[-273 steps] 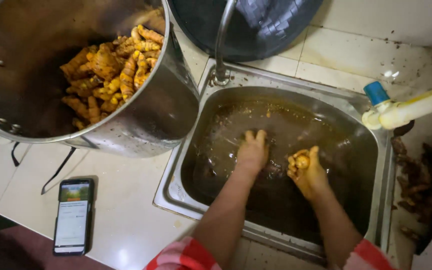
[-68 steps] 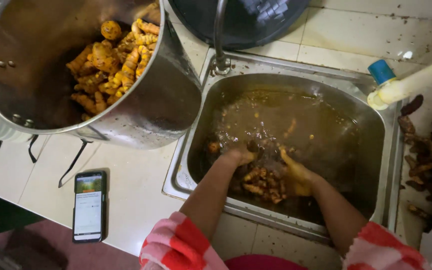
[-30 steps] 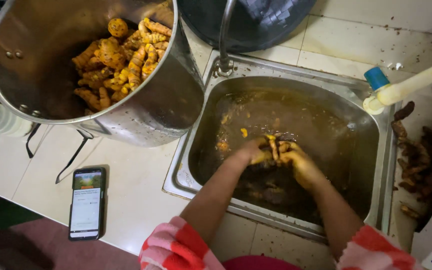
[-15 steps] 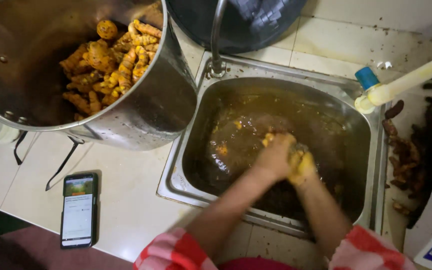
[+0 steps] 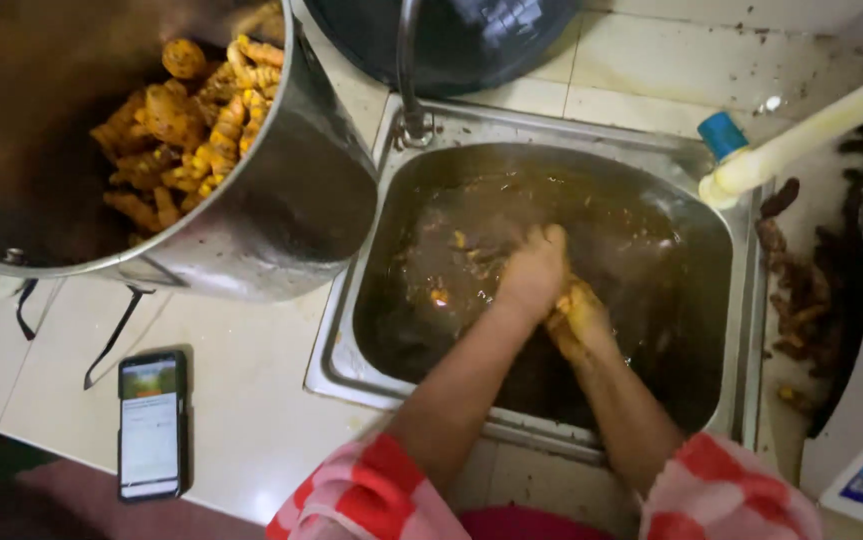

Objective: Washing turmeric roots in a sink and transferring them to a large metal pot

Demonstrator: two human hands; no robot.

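Note:
Both my hands are down in a steel sink (image 5: 351, 350) full of muddy brown water, where a few orange root pieces (image 5: 439, 297) float. My left hand (image 5: 534, 268) is curled over, pressed against my right hand (image 5: 577, 318), which is stained yellow. They seem closed together around roots, but the roots in them are hidden. A big steel pot (image 5: 301, 220) at the left holds a heap of washed orange-yellow roots (image 5: 186, 120). Red and white checked sleeves cover my upper arms.
A smartphone (image 5: 151, 422) with its screen lit lies on the white tiled counter left of the sink. A tap pipe (image 5: 406, 70) rises behind the sink. A pale pipe with a blue cap (image 5: 751, 160) crosses at the right above dark unwashed roots (image 5: 801, 300). A dark basin (image 5: 451, 40) sits at the back.
My hands have stayed pressed together in the water, rubbing, and drifted slightly toward the sink's middle. The view shifted a little left. The pot and phone have not moved.

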